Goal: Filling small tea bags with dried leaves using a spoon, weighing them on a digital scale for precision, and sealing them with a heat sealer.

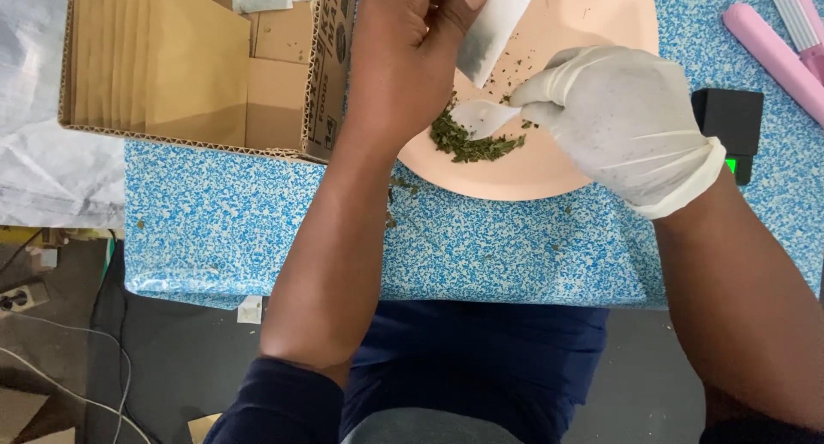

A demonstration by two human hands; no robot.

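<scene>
The bare left hand [403, 57] is reaching forward from a long, nearly straight forearm, its wrist bending slightly inward and its thumb and fingers pinching the top of a small white sachet [491, 23], which is hanging just to the hand's right over a peach-coloured plate [592, 15]. The right hand [622, 118], wearing a white glove, is curling in from the opposite side, knuckles up, its fingertips gripping a small white scoop [482, 118] that is pointing toward the left hand. Just under the scoop's tip, between the two hands, a little heap of dried green leaves [470, 143] is lying on the plate. Beyond the left hand's outer side an open cardboard box [326, 66] is standing on the blue speckled table [481, 246], holding flat brown envelopes [163, 57]. Past the right wrist a small black device [728, 122] and a pink tool [777, 53] are resting on the table.
</scene>
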